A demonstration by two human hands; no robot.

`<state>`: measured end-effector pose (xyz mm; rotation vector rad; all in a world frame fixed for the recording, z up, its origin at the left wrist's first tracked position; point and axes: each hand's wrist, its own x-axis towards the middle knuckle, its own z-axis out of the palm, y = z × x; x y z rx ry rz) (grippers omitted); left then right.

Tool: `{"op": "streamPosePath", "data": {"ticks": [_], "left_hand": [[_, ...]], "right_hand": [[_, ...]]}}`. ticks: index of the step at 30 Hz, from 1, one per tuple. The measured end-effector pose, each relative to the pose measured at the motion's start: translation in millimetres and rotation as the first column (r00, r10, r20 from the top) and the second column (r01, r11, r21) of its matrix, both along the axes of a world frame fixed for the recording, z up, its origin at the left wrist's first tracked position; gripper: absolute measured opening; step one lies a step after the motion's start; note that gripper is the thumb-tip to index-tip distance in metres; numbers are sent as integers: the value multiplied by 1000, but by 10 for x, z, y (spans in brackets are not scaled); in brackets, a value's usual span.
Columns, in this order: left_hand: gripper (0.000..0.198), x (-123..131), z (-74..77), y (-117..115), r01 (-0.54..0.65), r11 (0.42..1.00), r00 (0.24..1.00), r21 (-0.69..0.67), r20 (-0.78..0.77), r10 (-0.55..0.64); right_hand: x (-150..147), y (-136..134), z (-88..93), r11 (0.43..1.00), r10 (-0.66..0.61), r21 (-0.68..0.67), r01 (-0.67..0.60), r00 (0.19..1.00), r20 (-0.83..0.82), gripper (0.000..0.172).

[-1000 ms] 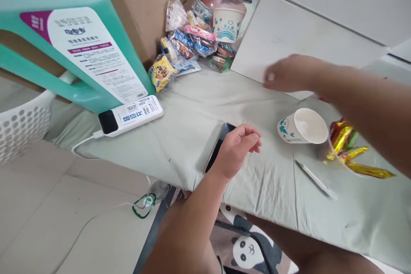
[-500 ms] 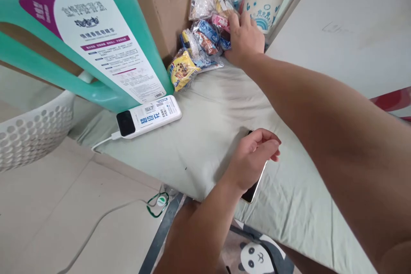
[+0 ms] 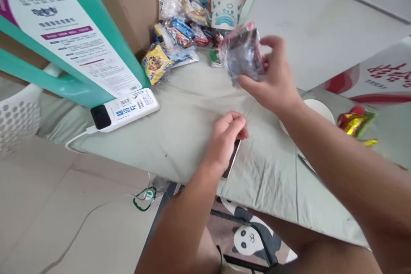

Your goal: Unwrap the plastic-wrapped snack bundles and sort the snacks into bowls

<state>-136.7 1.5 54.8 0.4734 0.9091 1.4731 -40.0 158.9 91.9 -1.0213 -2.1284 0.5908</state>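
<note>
My right hand [image 3: 276, 77] grips a clear plastic packet [image 3: 242, 53] with dark and pink parts, held up over the cloth-covered table [image 3: 186, 111]. Behind it, a heap of wrapped snacks [image 3: 183, 32] leans by a cardboard box, beside a white paper cup [image 3: 226, 8] with a blue rainbow print. My left hand [image 3: 229, 137] rests on a dark phone [image 3: 231, 160], fingers curled together; whether anything is inside them is hidden.
A large green jug [image 3: 118, 38] stands at the left, with a white power bank [image 3: 126, 109] and cable before it. A white basket [image 3: 19, 115] is far left. Right of my forearm lie a white bowl [image 3: 321, 109] and colourful wrappers [image 3: 355, 122].
My right hand has lifted the packet out of the snack heap and brought it toward me and to the right. The view has turned right; my left hand stays on the phone.
</note>
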Motion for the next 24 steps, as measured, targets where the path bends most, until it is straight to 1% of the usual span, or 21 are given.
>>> {"op": "streamPosePath", "data": {"ticks": [1,2,3,4,5,7,9,10,11,12,13,14,15,16,17,18,19,21,22,23,24], "left_hand": [[25,27,-8,1,-33,999,999,3,-10,33],[27,63,-14,2,-41,999,999,5,-18,41],[34,113,-18,1,-7,1000,1000,9,-21,7],[46,177,-22,-1,69,997,997,24,-19,-69],[59,255,-27,-6,173,984,985,51,-16,-172],[77,441,-47,-23,358,926,934,116,-27,-358],[85,633,-94,-49,450,884,893,127,-78,-444],[89,718,-128,-62,467,878,883,105,-112,-456],[93,790,-168,-74,475,877,874,72,-152,-461],[96,848,-213,-82,480,876,865,43,-194,-464],[96,892,-261,-85,475,880,858,30,-240,-455],[91,925,-308,-82,465,885,851,36,-293,-435],[82,948,-352,-73,448,892,847,58,-348,-402],[70,964,-392,-58,433,898,837,83,-407,-366],[58,977,-426,-37,424,900,822,104,-461,-334],[49,987,-455,-13,419,900,806,117,-505,-309],[43,998,-480,13,417,900,790,125,-539,-291],[44,1021,-525,64,413,898,765,149,-592,-254],[47,1035,-548,85,405,898,754,174,-619,-220],[52,1049,-573,101,393,895,740,211,-650,-172],[55,1065,-600,111,384,889,718,251,-686,-117]], "right_hand": [[233,-239,-11,997,-36,-71,33,999,-40,54],[452,-489,-40,989,-70,-138,57,993,-93,51],[650,-741,-83,978,-101,-196,69,982,-157,47],[824,-984,-135,964,-131,-254,74,967,-217,46],[976,-1208,-192,948,-160,-308,76,953,-259,46],[1246,-1569,-298,924,-197,-373,81,938,-285,48],[1527,-1793,-383,927,-207,-357,111,947,-244,47],[1684,-1856,-421,939,-221,-308,155,956,-192,42],[1850,-1892,-463,948,-254,-229,222,960,-119,36],[2018,-1906,-510,945,-307,-128,301,951,-28,31],[2179,-1903,-566,926,-375,-23,378,924,78,27],[2323,-1888,-627,896,-444,73,439,876,186,27],[2442,-1866,-692,865,-501,144,480,818,283,30],[2531,-1838,-753,845,-532,180,503,763,367,34],[2592,-1809,-805,836,-540,185,516,719,438,37],[2626,-1781,-841,832,-537,170,528,688,488,36],[2641,-1757,-858,830,-527,141,540,675,517,33],[2634,-1726,-830,814,-518,45,579,690,506,25],[2622,-1723,-790,804,-513,-36,594,722,464,22],[2606,-1729,-740,792,-503,-150,592,772,390,21],[2586,-1743,-686,775,-489,-294,559,826,281,23]]}}
